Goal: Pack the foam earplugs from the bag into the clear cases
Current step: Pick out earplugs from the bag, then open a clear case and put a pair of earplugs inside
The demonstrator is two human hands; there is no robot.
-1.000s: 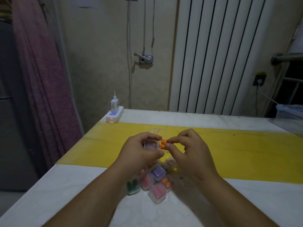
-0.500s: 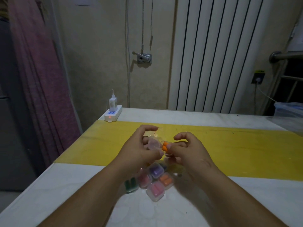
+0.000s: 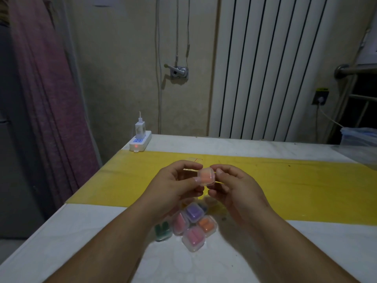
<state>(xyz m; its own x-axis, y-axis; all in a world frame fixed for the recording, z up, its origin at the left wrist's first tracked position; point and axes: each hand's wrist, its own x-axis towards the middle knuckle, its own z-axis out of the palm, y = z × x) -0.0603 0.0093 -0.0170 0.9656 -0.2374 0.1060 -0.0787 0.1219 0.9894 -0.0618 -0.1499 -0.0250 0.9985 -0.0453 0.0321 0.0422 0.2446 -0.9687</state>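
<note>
Table [image 3: 81, 242]: 5+ filled cases [image 3: 193, 238]; L hand [image 3: 173, 187], R hand [image 3: 234, 187] pinch 1 orange case [image 3: 206, 176].

White table [image 3: 81, 231], crossed by a broad yellow strip [image 3: 306, 190]. At the far left corner, a white power strip [image 3: 140, 142] with a red light glowing and a white charger [image 3: 139, 128] plugged in upright. Left of the table, a purple-pink curtain [image 3: 51, 99] hanging in folds. Behind, a beige wall with a metal lever fitting [image 3: 178, 72] and thin cords [image 3: 159, 58] running down. To the right, a white ribbed radiator [image 3: 275, 68], a wall socket [image 3: 321, 98] with a plug in it, and a metal rail [image 3: 355, 70].
</note>
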